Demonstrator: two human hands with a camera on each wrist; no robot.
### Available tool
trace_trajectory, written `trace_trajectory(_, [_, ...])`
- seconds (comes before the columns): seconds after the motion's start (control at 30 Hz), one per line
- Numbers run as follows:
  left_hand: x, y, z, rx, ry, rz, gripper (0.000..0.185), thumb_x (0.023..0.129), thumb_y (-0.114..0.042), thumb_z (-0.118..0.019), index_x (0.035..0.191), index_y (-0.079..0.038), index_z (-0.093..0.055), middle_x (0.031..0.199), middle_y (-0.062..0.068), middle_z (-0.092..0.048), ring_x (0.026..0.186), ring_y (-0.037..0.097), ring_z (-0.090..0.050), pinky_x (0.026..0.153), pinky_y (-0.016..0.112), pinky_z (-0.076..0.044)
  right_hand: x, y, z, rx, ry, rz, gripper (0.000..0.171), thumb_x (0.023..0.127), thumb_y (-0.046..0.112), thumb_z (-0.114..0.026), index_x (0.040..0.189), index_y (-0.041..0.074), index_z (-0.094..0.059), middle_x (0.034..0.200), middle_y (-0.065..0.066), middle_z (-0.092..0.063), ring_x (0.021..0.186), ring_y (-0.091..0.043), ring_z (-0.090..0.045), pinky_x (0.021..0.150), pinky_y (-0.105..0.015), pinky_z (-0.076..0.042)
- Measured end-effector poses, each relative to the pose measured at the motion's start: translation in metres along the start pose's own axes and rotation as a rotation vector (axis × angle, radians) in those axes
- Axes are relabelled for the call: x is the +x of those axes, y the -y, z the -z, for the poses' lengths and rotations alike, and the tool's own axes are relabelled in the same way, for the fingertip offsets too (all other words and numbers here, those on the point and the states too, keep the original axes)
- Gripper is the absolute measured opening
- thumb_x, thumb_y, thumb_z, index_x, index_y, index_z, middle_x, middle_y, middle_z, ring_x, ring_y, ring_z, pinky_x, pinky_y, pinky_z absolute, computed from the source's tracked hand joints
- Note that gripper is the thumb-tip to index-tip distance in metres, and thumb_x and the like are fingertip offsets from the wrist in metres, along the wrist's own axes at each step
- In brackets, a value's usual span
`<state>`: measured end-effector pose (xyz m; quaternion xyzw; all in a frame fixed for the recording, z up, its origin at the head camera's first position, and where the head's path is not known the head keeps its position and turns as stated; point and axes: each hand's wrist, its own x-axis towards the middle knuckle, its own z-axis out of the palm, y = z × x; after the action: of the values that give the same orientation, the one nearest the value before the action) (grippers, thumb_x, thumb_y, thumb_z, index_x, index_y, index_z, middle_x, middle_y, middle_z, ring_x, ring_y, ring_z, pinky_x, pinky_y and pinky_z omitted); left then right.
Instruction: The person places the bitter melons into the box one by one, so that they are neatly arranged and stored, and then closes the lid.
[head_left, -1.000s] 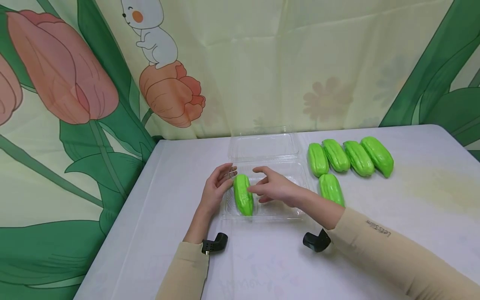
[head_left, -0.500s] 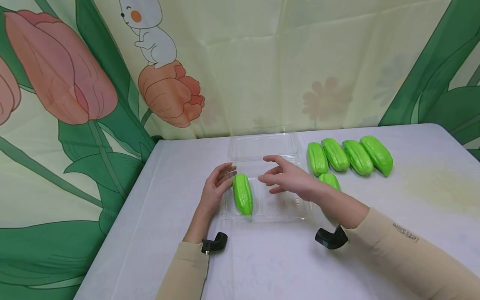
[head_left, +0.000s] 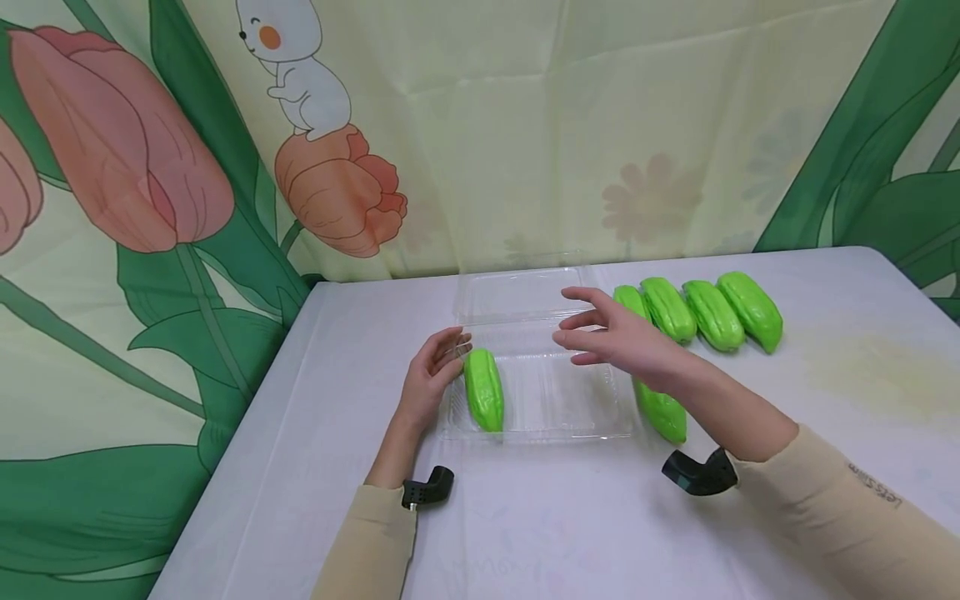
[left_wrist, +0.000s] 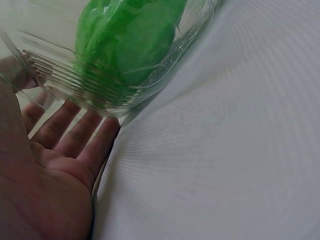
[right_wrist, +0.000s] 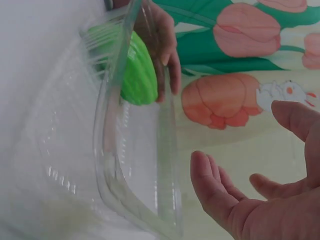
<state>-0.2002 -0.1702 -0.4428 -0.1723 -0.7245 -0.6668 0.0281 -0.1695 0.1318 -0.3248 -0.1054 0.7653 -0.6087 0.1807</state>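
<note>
Gourd beside steadying left hand

Both arms wear long beige sleeves; the right one bears small dark lettering. A black camera sits at each wrist.

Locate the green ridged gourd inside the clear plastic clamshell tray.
In the head view, the green ridged gourd lies at the clear plastic clamshell tray's left end, beside the left hand.

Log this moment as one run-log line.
left hand: open, against clear tray | right hand: open, above tray | one green gourd inside | loose gourds right
</note>
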Motion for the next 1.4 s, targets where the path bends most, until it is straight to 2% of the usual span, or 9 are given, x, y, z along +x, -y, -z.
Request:
trace_trajectory(0.1, [-0.001,0.0,0.0,-0.012,-0.004,0.007,0.047,0.097,0.004,-0.053,0.144,0.005,-0.046,0.14,0.021,-0.056,0.128,0.033,-0.056,0.103,0.029,-0.047,-0.005,0.001,0.007,-0.022,-0.011,0.014,0.078,0.098,0.025,-0.067,0.159,0.012,-0.021,0.14,-0.024,-0.047,0.113,-0.032,-0.064,0.098,-0.044,-0.051])
trace_trajectory(0.27, [-0.001,0.001,0.002,-0.028,-0.01,0.008,0.048,0.097,0.004,-0.054,0.144,0.004,-0.047,0.14,0.022,-0.056,0.128,0.035,-0.056,0.102,0.029,-0.047,-0.013,0.002,0.018,-0.053,-0.04,0.022,0.079,0.099,0.028,-0.066,0.16,0.012,-0.019,0.142,-0.023,-0.046,0.117,-0.036,-0.062,0.101,-0.045,-0.05])
trace_trajectory(0.5, [0.0,0.0,0.002,-0.027,-0.004,0.004,0.047,0.097,0.007,-0.052,0.144,0.007,-0.045,0.14,0.023,-0.056,0.129,0.035,-0.055,0.104,0.029,-0.046,-0.022,-0.003,0.034,-0.103,-0.109,0.022,0.079,0.1,0.028,-0.064,0.161,0.01,-0.018,0.143,-0.023,-0.044,0.12,-0.037,-0.058,0.095,-0.036,-0.053])
trace_trajectory(0.6, [0.0,0.0,0.002,-0.026,0.0,0.008,0.047,0.098,0.006,-0.052,0.144,0.007,-0.044,0.14,0.023,-0.055,0.129,0.035,-0.055,0.104,0.029,-0.046,-0.026,-0.008,0.041,-0.135,-0.13,0.012,0.079,0.101,0.028,-0.063,0.161,0.009,-0.016,0.145,-0.025,-0.042,0.121,-0.039,-0.057,0.095,-0.035,-0.053])
trace_trajectory(0.8, [-0.001,-0.002,0.002,-0.025,0.003,0.014,0.047,0.098,0.004,-0.052,0.144,0.004,-0.046,0.141,0.022,-0.055,0.129,0.035,-0.055,0.103,0.029,-0.047,-0.034,-0.018,0.051,-0.238,-0.168,-0.026,0.083,0.1,0.032,-0.064,0.161,0.008,-0.012,0.147,-0.026,-0.04,0.127,-0.041,-0.052,0.101,-0.048,-0.048])
trace_trajectory(0.93, [-0.001,-0.003,0.002,-0.02,0.003,0.011,0.047,0.098,0.004,-0.053,0.144,0.004,-0.046,0.141,0.023,-0.055,0.129,0.036,-0.055,0.103,0.03,-0.047,-0.038,-0.024,0.055,-0.251,-0.181,-0.031,0.084,0.1,0.032,-0.064,0.161,0.006,-0.011,0.147,-0.028,-0.04,0.133,-0.044,-0.044,0.103,-0.057,-0.042])
trace_trajectory(1.2, [-0.001,-0.003,0.001,-0.015,0.009,0.01,0.047,0.098,0.003,-0.053,0.144,0.007,-0.044,0.141,0.023,-0.055,0.129,0.036,-0.055,0.102,0.029,-0.048,-0.048,-0.035,0.062,-0.288,-0.215,-0.058,0.091,0.098,0.038,-0.067,0.161,0.006,-0.01,0.146,-0.029,-0.039,0.133,-0.047,-0.043,0.105,-0.062,-0.038])
trace_trajectory(1.4, [0.0,-0.003,0.0,-0.012,0.005,0.012,0.047,0.098,0.004,-0.052,0.144,0.007,-0.044,0.14,0.022,-0.056,0.129,0.035,-0.055,0.102,0.028,-0.047,-0.052,-0.045,0.064,-0.355,-0.224,-0.091,0.093,0.097,0.042,-0.066,0.161,0.003,-0.009,0.145,-0.031,-0.039,0.132,-0.05,-0.043,0.102,-0.063,-0.042])
